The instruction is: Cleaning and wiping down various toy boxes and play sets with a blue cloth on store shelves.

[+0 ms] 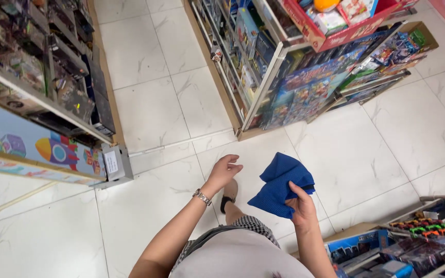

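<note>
Above the white tiled floor, a blue cloth is hanging crumpled, its lower edge being pinched by the right hand. Left of the cloth, the left hand is hovering, fingers loosely spread, holding nothing. Beyond the cloth, toy shelves are bordering a bare aisle.

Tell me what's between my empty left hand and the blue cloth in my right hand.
Nothing fills that gap. In the head view, only bare white floor tile shows between the left hand and the blue cloth held by the right hand.
</note>
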